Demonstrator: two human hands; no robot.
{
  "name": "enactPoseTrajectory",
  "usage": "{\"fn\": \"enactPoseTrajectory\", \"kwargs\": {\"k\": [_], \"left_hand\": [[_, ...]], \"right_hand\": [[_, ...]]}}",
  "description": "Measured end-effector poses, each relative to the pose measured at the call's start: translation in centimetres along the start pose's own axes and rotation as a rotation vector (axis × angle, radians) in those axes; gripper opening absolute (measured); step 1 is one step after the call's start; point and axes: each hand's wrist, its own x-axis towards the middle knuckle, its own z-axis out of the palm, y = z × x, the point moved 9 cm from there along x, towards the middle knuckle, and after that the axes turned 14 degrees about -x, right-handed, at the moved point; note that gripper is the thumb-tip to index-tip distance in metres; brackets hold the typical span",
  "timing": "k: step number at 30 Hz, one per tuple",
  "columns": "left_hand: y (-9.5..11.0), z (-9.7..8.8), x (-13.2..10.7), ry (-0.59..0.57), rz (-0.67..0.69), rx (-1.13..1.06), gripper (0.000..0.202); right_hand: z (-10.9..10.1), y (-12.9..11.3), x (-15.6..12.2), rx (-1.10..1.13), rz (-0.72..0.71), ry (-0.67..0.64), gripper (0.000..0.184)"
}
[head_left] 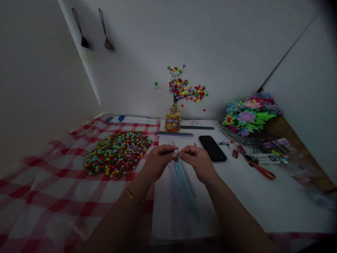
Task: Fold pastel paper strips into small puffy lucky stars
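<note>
A small pale piece [176,151], probably the end of a paper strip (the light is dim), sits between the left hand [156,161] and right hand [197,161], each pinching it narrowly, presumably for fine control. Coloured strips [182,177] lie beneath them, apparently for easy reach; puffy stars [118,154] heap leftward, a smartphone [212,148] rightward.

Both forearms [231,202] angle inward, the left hand [157,161] and right hand [198,162] close together, fingertips [181,154] pinched against thumbs [171,155].
</note>
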Motion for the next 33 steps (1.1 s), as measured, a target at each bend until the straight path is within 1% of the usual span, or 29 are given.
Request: {"fn": "enactPoseTrajectory", "kwargs": {"k": [2,4,7,9,12,16,23,27,33], "left_hand": [[0.1,-0.3,0.1,0.027,0.008,-0.011,0.019],[0.1,-0.6,0.1,0.066,0.009,-0.023,0.020],[0.1,-0.9,0.2,0.104,0.011,-0.045,0.020],[0.1,-0.9,0.2,0.114,0.016,-0.056,0.021],[0.2,-0.9,0.2,0.124,0.029,-0.064,0.020],[0.3,-0.9,0.1,0.144,0.031,-0.071,0.019],[0.5,-1.2,0.0,0.171,0.048,0.029,0.019],[0.4,-1.3,0.0,0.157,0.042,0.074,0.019],[0.5,-1.2,0.2,0.127,0.056,0.078,0.020]], "right_hand": [[-0.9,-1.1,-0.2,-0.176,-0.121,0.111,0.010],[-1.5,-2.7,-0.7,-0.387,-0.276,0.248,0.009],[-1.4,-4.7,-1.9,-0.656,-0.490,0.410,0.010],[-1.0,-5.5,-2.5,-0.796,-0.593,0.480,0.011],[-0.3,-6.0,-3.1,-0.951,-0.676,0.510,0.013],[0.1,-6.3,-3.4,-1.041,-0.709,0.502,0.015],[-0.1,-5.9,-2.9,-1.006,-0.661,0.466,0.015],[0.1,-5.8,-2.8,-1.011,-0.657,0.441,0.016],[0.2,-5.4,-2.5,-1.018,-0.630,0.408,0.019]]}}
